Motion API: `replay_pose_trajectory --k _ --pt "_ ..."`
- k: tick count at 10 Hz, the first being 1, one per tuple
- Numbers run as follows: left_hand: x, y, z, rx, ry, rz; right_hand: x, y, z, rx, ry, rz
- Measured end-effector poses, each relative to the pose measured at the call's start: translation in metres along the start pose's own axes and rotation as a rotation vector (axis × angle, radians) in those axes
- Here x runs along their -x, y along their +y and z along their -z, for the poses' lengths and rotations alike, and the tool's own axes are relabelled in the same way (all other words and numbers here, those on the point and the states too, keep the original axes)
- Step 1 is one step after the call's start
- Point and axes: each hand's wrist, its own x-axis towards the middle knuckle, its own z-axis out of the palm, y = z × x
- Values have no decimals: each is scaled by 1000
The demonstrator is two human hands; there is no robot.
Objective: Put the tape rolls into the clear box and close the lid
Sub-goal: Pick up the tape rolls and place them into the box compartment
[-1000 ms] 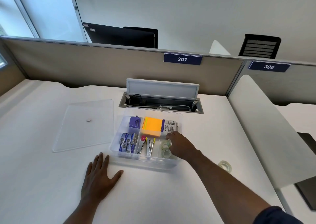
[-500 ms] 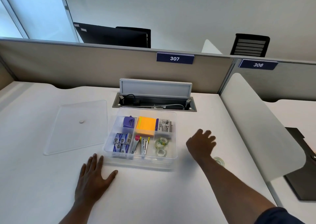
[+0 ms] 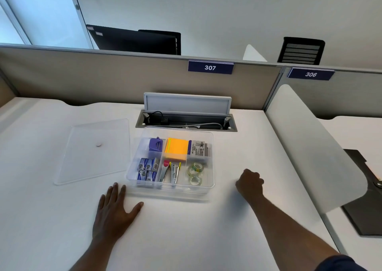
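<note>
The clear box [image 3: 213, 146] stands open in the middle of the white desk. Two tape rolls [image 3: 195, 168] lie in its front right compartment, one behind the other. The clear lid [image 3: 82, 163] lies flat on the desk to the left of the box. My right hand [image 3: 250, 183] rests on the desk to the right of the box with its fingers curled down over a third tape roll, which is hidden beneath them. My left hand [image 3: 115, 210] lies flat with its fingers spread in front of the box's left corner, holding nothing.
The box also holds orange sticky notes [image 3: 176, 148], staplers, blue staple boxes and a purple item. An open cable tray [image 3: 186, 122] sits just behind the box. A white divider panel [image 3: 310, 142] bounds the desk on the right, and a beige partition runs along the back.
My right hand left the box's tape compartment, swung right across the desk and closed down over the loose roll. My left hand stayed flat on the desk.
</note>
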Motion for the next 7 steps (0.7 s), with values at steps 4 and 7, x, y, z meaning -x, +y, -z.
replay_pose_trajectory --k 4,7 --pt "1 1 1 13 5 -1 18 -97 34 -216 -98 620" --pt "0 1 1 8 15 -3 23 -93 14 153 -153 724"
